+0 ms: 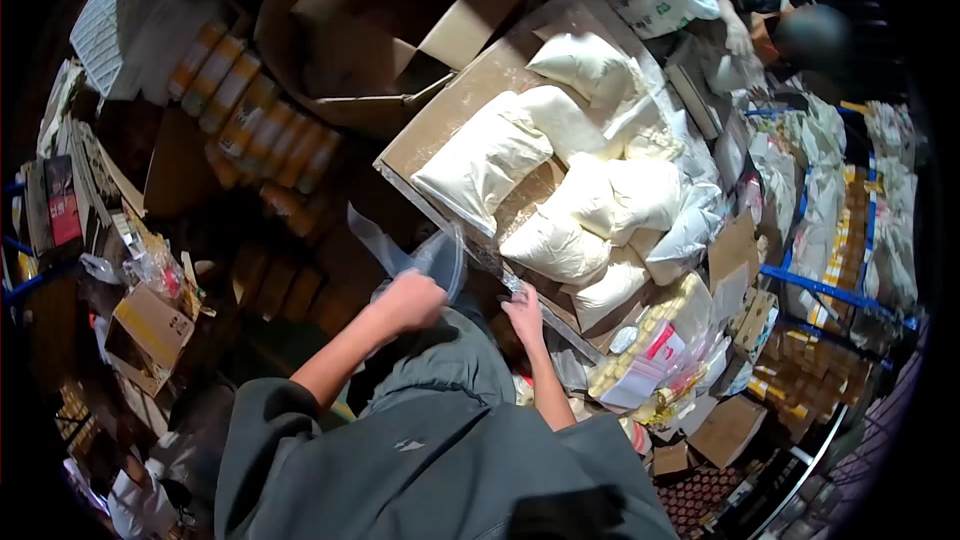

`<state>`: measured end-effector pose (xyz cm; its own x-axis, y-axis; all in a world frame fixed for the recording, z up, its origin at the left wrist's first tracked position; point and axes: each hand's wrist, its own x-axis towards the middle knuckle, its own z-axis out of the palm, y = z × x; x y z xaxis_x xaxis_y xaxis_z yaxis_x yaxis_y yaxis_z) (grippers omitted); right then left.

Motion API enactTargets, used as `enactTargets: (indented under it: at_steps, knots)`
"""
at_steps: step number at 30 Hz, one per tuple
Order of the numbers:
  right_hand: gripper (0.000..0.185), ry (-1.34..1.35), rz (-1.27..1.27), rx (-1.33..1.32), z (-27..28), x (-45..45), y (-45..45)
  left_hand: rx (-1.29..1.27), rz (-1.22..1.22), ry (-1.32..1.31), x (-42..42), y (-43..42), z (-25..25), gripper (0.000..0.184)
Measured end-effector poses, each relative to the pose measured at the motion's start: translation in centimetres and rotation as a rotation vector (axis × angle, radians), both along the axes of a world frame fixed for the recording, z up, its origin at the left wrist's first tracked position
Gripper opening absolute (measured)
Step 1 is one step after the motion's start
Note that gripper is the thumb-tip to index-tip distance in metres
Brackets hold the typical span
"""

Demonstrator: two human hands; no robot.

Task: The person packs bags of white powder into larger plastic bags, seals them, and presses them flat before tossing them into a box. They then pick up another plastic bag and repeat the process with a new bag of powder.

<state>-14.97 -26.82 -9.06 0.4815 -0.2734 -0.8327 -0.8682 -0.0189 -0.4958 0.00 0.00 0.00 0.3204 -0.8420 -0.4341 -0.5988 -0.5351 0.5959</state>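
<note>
My left hand [415,300] is closed in a fist, low in front of my body. From it rises a sheet of translucent plastic [438,262], curved like an open bag, with a loose strip trailing to the left. My right hand [523,316] pinches a crinkled bit of clear plastic [512,283] at the near edge of the table. Whether both pieces belong to one bag I cannot tell. Beyond my hands, several plump bags of pale cream powder [482,162] lie heaped on the dusty table [430,135].
A large open cardboard box [470,25] stands beyond the table's left side. Jars with yellow labels [245,105] are stacked farther left. At the right are a packet of pale yellow pieces [655,325] and blue-framed shelving [830,290]. Another person [765,35] is at the upper right.
</note>
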Motion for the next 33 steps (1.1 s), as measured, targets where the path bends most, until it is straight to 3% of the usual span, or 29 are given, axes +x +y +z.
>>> enactTargets:
  at_steps: [3, 5, 7, 8, 9, 12, 13, 17, 19, 21, 25, 26, 28, 30, 32, 33]
  knots:
    - [0.064, -0.749, 0.469, -0.368, 8.9, 5.5, 4.6, -0.227, -0.105, 0.026, -1.7, -1.6, 1.7, 0.015]
    - [0.033, -0.777, 0.702, -0.36, 12.0, 4.4, 3.8, -0.313, -0.103, 0.141, -2.8, -2.7, 4.3, 0.013]
    - [0.018, -0.8, 0.73, -0.379, 12.5, 1.4, 3.0, -0.433, -0.118, 0.276, -3.2, -2.6, 5.7, 0.013]
    - [0.016, -0.767, 0.761, -0.424, 12.2, 0.2, 2.5, -0.241, -0.16, 0.398, -2.4, -2.4, 6.8, 0.012]
    - [0.018, -0.779, 0.764, -0.457, 12.1, -1.3, 2.0, -0.238, -0.178, 0.463, -2.4, -1.7, 6.3, 0.013]
    - [0.022, -0.631, 0.746, -0.487, 13.2, -6.5, 0.9, -0.265, -0.116, 0.358, -3.0, 0.9, 7.7, 0.018]
    - [0.022, -0.558, 0.73, -0.475, 14.0, -8.0, 1.2, -0.232, -0.072, 0.346, -3.3, 1.3, 8.7, 0.029]
    - [0.019, -0.722, 0.818, -0.071, 17.8, -10.9, 2.5, -0.136, -0.108, 0.103, -4.0, 2.1, 11.8, 0.045]
    - [0.021, -0.556, 0.698, 0.422, 21.9, -10.3, 2.5, -0.172, -0.132, -0.03, -4.4, 2.6, 12.5, 0.047]
    - [0.017, -0.773, 0.721, 0.516, 22.8, -10.2, 2.3, -0.207, -0.111, -0.007, -5.1, 3.2, 13.9, 0.045]
    - [0.013, -0.745, 0.727, 0.649, 26.4, -8.4, 0.5, -0.175, -0.151, 0.049, -6.4, 4.0, 16.2, 0.041]
    - [0.013, -0.753, 0.71, 0.727, 26.5, -8.3, 0.2, -0.104, -0.133, 0.176, -6.7, 4.0, 16.9, 0.033]
    - [0.013, -0.734, 0.711, 0.861, 27.3, -7.9, -0.7, -0.268, -0.07, 0.437, -7.2, 4.6, 17.7, 0.029]
    - [0.008, -0.924, 0.751, 0.978, 28.2, -7.1, -0.9, -0.442, 0.032, 0.69, -7.9, 5.0, 19.6, 0.022]
    - [0.006, -1.138, 0.794, 1.049, 27.9, -6.1, -1.2, -0.783, 0.178, 1.144, -8.7, 6.6, 18.4, 0.015]
    - [0.009, -1.143, 0.668, 1.156, 27.7, -6.3, -1.0, -0.945, 0.274, 1.39, -9.3, 7.3, 17.6, 0.017]
